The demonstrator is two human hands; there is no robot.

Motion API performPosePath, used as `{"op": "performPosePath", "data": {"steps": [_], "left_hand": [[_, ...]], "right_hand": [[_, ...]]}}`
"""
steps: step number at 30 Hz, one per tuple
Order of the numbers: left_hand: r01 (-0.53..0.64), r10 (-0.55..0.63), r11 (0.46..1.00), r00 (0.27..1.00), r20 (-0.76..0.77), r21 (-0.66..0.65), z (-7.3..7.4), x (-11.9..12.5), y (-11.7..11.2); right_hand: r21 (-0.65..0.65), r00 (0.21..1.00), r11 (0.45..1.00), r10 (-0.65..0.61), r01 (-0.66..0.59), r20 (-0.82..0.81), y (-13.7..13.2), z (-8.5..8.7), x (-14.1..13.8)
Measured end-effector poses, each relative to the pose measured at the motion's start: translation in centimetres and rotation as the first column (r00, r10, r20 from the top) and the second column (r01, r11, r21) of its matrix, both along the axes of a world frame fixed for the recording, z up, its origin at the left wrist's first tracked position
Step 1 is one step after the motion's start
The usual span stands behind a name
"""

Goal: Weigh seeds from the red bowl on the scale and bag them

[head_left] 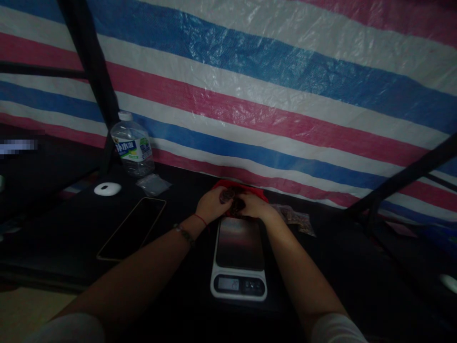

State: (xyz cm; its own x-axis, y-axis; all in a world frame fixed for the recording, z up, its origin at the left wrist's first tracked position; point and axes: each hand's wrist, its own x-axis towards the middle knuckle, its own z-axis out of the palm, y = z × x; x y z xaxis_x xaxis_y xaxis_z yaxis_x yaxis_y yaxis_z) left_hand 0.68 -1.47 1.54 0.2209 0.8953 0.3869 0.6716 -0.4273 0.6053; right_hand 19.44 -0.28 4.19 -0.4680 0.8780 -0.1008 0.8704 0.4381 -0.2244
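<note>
Two bare hands meet over an open red bag (257,191) at the far end of a white kitchen scale (240,243), on a dark surface below a striped plastic sheet (228,119); the left hand (210,205) curls its fingers beside dark brown pieces (235,206) at the bag's mouth, while the right hand (256,206) reaches into them from the other side; whether either has a firm grip cannot be told, as the fingertips are lost in shadow. The work appears to be under way rather than finished: just beyond the right forearm lie clear packets (299,220) with brown contents, seemingly filled already; the dark pieces at the fingers look yet to be sorted or portioned; the scale's display (228,284) is lit but too dim to read, and no load can be seen on its metal plate; how much is left inside the bag is hidden by the hands. To the left, well apart from the scale, lie a phone (133,228), a white rounded object (107,189) and a clear plastic pouch (153,185), near a large bottle (132,150).
</note>
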Motion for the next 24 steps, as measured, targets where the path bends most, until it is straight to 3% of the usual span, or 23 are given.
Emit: {"op": "performPosePath", "data": {"steps": [5,14,24], "left_hand": [[-0.009,0.009,1.000,1.000,-0.019,-0.007,-0.01,0.02,-0.02],[-0.006,0.004,0.999,1.000,-0.030,-0.052,0.44,0.05,-0.21],[-0.003,0.000,0.999,0.998,-0.067,-0.046,0.15,0.04,-0.05]], "right_hand": [[0.056,0.998,0.997,-0.044,0.046,-0.036,0.05,-0.29,-0.66],[0.072,0.992,0.996,0.052,-0.044,-0.112,0.65,-0.70,-0.51],[0.124,0.994,0.992,0.046,-0.033,-0.100,0.71,-0.52,-0.40]]}}
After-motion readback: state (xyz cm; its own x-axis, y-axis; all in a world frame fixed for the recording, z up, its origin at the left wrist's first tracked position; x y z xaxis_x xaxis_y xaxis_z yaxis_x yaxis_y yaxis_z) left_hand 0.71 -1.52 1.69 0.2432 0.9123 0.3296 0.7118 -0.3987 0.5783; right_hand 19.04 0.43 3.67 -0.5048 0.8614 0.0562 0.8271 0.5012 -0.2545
